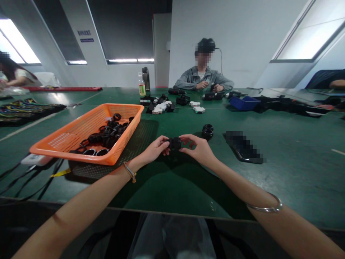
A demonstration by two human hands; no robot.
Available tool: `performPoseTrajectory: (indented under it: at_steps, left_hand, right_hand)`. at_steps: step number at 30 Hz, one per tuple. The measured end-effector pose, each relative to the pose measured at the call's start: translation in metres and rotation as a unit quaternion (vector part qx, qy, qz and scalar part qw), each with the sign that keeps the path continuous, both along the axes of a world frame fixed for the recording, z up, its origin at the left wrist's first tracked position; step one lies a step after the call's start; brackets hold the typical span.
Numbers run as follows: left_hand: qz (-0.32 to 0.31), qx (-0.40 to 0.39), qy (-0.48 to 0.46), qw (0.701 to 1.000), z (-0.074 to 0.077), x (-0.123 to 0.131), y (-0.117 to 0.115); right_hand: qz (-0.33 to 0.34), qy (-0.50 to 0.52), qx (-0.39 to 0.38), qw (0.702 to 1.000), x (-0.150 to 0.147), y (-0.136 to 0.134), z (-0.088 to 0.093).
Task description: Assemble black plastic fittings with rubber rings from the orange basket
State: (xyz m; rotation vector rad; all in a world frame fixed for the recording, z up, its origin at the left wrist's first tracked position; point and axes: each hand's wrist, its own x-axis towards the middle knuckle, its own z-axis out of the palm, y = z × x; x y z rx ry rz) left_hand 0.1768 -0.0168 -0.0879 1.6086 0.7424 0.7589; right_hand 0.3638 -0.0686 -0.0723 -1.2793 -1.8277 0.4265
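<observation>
A short black cylindrical part (175,143) with a ribbed surface is held level just above the table, in front of me. My left hand (154,151) pinches its left end between thumb and fingers. At the other end, my right hand (198,149) has its index finger and thumb closed around the rim, its remaining fingers curled loosely. Just beyond my right hand, two black rings (207,131) sit close together on the table. To the left stands an orange perforated basket (72,126) with several black rings and similar black parts (107,133) inside.
A dark phone (244,147) lies on the green table (291,154) at right. White and black pieces (163,106), a blue tray (244,103), and two bottles (141,84) are farther back. A co-worker (203,73) sits opposite. Cables (35,176) run beside the basket.
</observation>
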Motion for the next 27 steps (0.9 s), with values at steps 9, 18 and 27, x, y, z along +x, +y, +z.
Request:
performPoseTrajectory:
  at_steps: [9,18,27]
  left_hand:
    - [0.005,0.001,0.003,1.000,-0.0001,-0.0004,0.0000]
    - [0.010,-0.008,-0.008,1.000,0.0011,0.0010,-0.0014]
    - [0.011,-0.015,-0.004,1.000,0.0027,0.0001,-0.0022]
  right_hand:
    - [-0.002,-0.015,-0.006,1.000,0.0003,-0.0007,0.0008]
    - [-0.005,-0.021,-0.007,1.000,-0.0012,-0.0009,-0.0015]
    - [0.008,-0.033,-0.003,0.999,-0.0010,-0.0031,0.0026]
